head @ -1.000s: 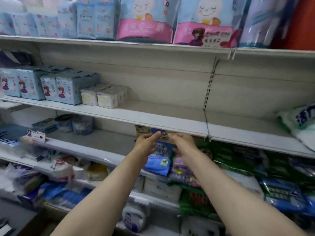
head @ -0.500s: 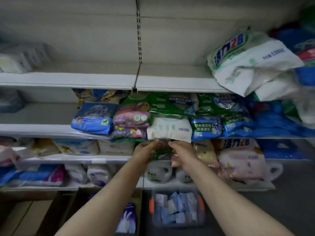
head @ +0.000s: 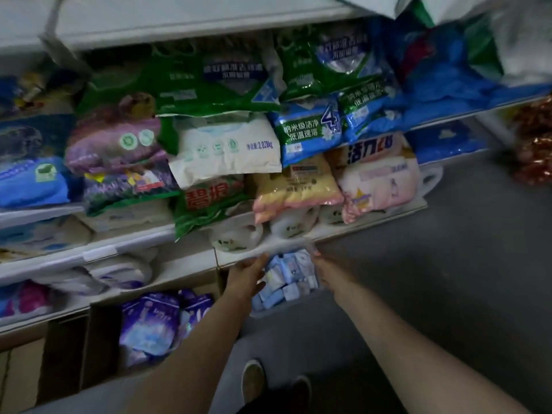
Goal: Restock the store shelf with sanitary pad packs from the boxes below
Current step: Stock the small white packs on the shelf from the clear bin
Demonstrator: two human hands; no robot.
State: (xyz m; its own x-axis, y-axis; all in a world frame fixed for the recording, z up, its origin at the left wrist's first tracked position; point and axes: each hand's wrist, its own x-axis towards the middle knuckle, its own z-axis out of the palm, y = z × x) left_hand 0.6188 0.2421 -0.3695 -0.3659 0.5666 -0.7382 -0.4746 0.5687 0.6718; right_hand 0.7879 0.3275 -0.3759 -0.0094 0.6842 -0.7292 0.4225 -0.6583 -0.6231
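Pale blue and white on the small packs in the grey bin. Purple with white and light-blue print on the packs in the brown cardboard box. Green with a blue panel and white lettering on the top bags. White with faint green round marks on the middle bag. Lavender purple on the bag to its left. Pale pink on the bag at right, yellow fading to pink on its neighbour. Dark grey floor.
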